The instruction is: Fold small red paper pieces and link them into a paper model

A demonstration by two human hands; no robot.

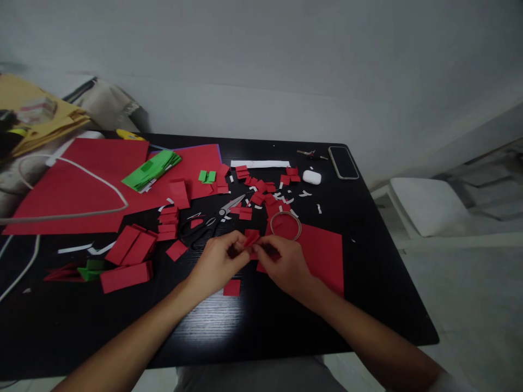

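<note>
With forearms (159,321) stretched over the table (368,294), has folded red bundles (133,247) at left, then scissors (222,212) beside the left hand (218,256); pinches a small folded red paper (251,238) (near mid-table) in that hand's closed fingertips, grips it with the right hand (288,265) too, beside a red sheet (322,253)

Between our fingers (241,261) we have a folded paper (252,238). Just right of them a sheet (321,256) lies on our table (376,310), a ring (300,225) over its far end. Behind the fingers, slightly left, are scissors (222,212); well behind, to their right, an earbud case (312,177), keys (312,154) and a phone (343,163). Left of them, folded cards (133,245) lie before larger sheets (73,188).
</note>
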